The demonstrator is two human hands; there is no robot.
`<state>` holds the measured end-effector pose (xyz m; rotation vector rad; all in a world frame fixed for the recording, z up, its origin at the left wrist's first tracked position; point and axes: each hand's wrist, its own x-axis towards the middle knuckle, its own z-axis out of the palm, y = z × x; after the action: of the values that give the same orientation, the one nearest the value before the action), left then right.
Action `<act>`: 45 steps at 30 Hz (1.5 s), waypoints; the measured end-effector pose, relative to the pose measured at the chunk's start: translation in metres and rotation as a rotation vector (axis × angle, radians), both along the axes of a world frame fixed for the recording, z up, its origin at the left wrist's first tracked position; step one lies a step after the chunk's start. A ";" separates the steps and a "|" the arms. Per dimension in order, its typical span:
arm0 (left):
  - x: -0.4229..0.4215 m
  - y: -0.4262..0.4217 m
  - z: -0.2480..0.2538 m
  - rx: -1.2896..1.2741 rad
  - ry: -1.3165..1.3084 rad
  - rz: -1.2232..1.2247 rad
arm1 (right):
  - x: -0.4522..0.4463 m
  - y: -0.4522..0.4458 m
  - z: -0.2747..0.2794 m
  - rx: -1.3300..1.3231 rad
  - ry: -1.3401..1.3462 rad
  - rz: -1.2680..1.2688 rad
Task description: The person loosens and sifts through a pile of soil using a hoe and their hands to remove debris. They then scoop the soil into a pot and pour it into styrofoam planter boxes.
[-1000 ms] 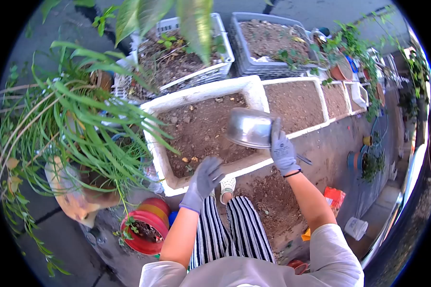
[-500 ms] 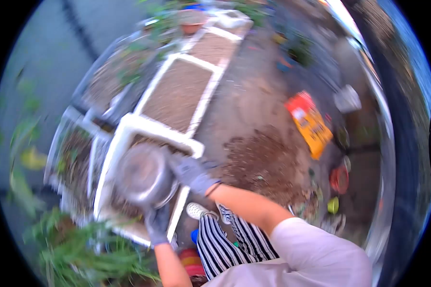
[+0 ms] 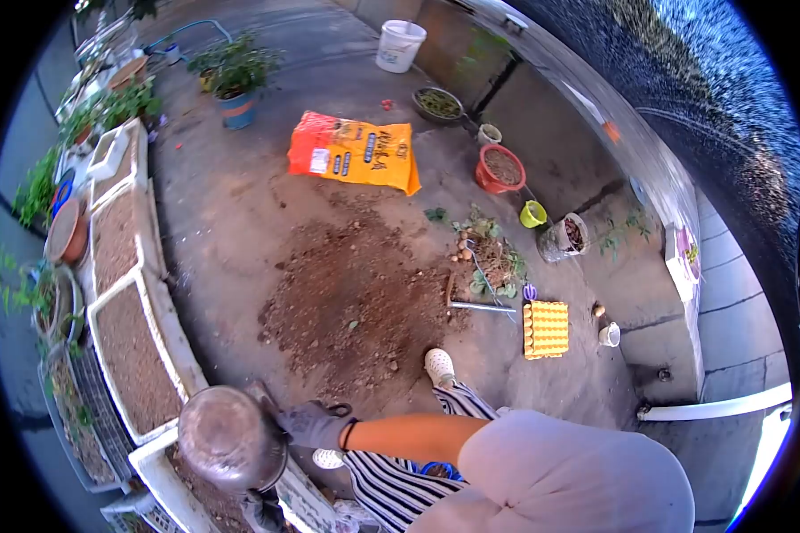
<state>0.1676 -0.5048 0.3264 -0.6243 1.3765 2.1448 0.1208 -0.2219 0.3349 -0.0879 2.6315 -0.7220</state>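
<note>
A dented metal pot (image 3: 231, 437) is held over a white foam planter box (image 3: 171, 484), its round base turned up toward me. My right hand (image 3: 316, 425), in a grey glove, is closed on the pot's right side. Lower down, my left hand (image 3: 262, 513), also gloved, grips the pot's near edge and is partly cut off by the frame. Soil shows in the box beside the pot. The pot's mouth and inside are hidden from me.
Soil-filled foam boxes (image 3: 138, 360) run along the left. Loose soil (image 3: 356, 293) lies spread on the ground, with a yellow-and-red bag (image 3: 356, 153) behind it. To the right are a small hoe (image 3: 480, 306), an egg tray (image 3: 545, 330) and a red pot (image 3: 500, 169).
My view has swung to the right, bringing more of the ground and right wall into sight. Both hands still hold the pot, which now appears lower and further left.
</note>
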 end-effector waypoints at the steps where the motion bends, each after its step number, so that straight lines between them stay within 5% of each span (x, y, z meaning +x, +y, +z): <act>1: -0.001 0.025 -0.017 0.055 -0.019 -0.032 | 0.015 0.034 -0.005 -0.084 0.003 -0.115; 2: -0.007 0.078 -0.001 0.062 0.003 -0.055 | 0.029 0.064 -0.021 -0.066 0.036 -0.187; 3: -0.007 0.086 -0.048 -0.100 -0.088 -0.229 | 0.041 0.095 -0.031 -0.053 0.067 -0.262; 5: -0.007 0.130 -0.093 0.422 0.186 -0.395 | 0.065 0.163 -0.045 -0.073 -0.006 -0.342; 6: 0.007 0.227 -0.039 0.241 0.097 -0.073 | 0.080 0.196 -0.048 -0.092 -0.086 -0.400; 7: 0.007 0.280 -0.009 0.201 0.097 -0.201 | 0.093 0.231 -0.044 -0.105 -0.085 -0.419; 10: 0.025 0.349 -0.059 -0.240 0.331 -0.392 | 0.131 0.309 -0.040 -0.126 -0.195 -0.496; 13: 0.020 0.447 -0.008 0.170 0.020 -0.400 | 0.167 0.352 -0.076 -0.134 -0.270 -0.571; 17: 0.036 0.458 -0.025 0.103 -0.103 -0.451 | 0.190 0.411 -0.053 -0.350 -0.417 -1.042; 19: 0.044 0.450 -0.037 0.138 -0.122 -0.439 | 0.221 0.429 -0.075 -0.677 -0.366 -1.340; 20: 0.046 0.445 -0.040 0.094 -0.152 -0.458 | 0.248 0.443 -0.109 -0.697 -0.385 -1.337; 24: 0.059 0.412 -0.069 -0.025 -0.260 -0.376 | 0.303 0.501 -0.102 -0.693 -0.605 -1.757; 31: 0.074 0.345 -0.086 -0.128 -0.350 -0.256 | 0.384 0.549 -0.085 -0.673 -0.401 -2.174; 40: 0.070 0.353 -0.099 -0.129 -0.357 -0.021 | 0.297 0.568 -0.094 -0.784 -0.501 -1.909; 45: 0.076 0.414 -0.131 -0.135 -0.262 0.061 | 0.214 0.607 -0.150 -0.973 -0.632 -1.641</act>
<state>0.2440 -0.0909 0.1959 -0.9736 1.3793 1.9434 0.3349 0.3846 0.1848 1.7590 1.0454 -1.9146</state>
